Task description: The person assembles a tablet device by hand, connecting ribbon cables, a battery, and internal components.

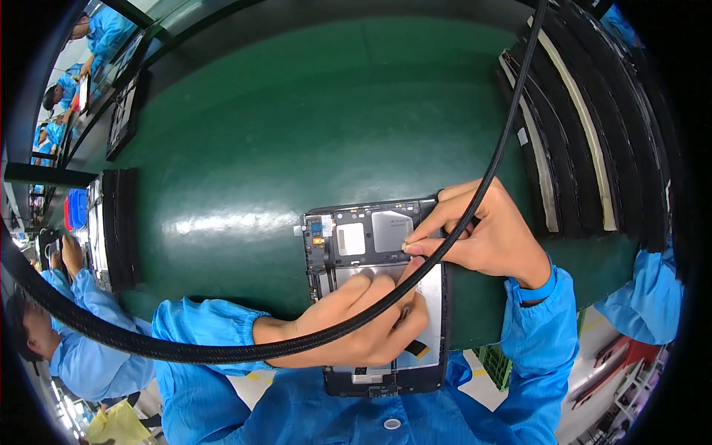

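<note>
Black tablet (371, 258), insides showing, lies under my left hand (352, 300). My right hand (497, 239) pinches over it, thumb to finger; I can't tell on what. My left fingers curl; I can't tell if they hold anything. The green table (245, 148) spreads past both hands.

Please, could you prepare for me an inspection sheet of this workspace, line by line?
Surface: green tabletop, glossy, with light reflections.
Job's things: opened tablet-like device, inner parts facing up.
Clutter: black layered stack with some pale edges at right; smaller dark stack at left.
Grippers: bare left hand over the device; bare right hand pinching thumb and index finger there, anything held too small to tell.
Cables: black braided cable crosses before both hands.
Surroundings: blue-clothed co-workers and blue container at left; green crate below.
</note>
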Tool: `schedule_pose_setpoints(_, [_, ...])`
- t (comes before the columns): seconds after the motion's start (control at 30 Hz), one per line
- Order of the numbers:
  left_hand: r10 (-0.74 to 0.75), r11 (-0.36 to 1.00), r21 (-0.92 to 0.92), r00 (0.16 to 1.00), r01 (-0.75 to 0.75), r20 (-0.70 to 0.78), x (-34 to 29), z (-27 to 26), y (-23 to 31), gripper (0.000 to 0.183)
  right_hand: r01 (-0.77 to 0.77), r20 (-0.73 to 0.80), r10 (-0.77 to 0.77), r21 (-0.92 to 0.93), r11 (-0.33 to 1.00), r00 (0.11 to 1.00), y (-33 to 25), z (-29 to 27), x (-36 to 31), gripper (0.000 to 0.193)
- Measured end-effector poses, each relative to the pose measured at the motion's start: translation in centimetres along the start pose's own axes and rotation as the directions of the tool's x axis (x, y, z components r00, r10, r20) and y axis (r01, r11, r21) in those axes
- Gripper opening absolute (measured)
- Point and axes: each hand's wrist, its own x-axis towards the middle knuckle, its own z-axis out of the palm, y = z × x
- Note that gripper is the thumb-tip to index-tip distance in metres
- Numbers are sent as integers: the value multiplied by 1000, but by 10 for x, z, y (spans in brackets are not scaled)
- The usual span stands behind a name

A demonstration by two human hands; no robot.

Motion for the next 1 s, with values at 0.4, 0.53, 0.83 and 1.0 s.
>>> schedule_pose_setpoints(0.4, [-12, 988, -156, 984, -16, -179, -1, 16, -8, 20, -67, -60, 67, 4, 998, 996, -7, 6, -1, 14])
schedule_pose_setpoints(0.53, [1, 993, -118, 992, -15, -125, -1, 12, -8, 21, -101, -52, 101, -7, 995, 994, -9, 5, -1, 12])
schedule_pose_setpoints(0.83, [-38, 955, -298, 992, 0, -120, 5, 11, -20, 31, -324, 132, 309, 120, 938, 942, -31, -14, -5, 50])
schedule_pose_setpoints(1.0, [-28, 947, -321, 996, 0, -80, 1, 11, -17, 29, -185, 135, 193, -74, 980, 972, -33, -12, -10, 59])
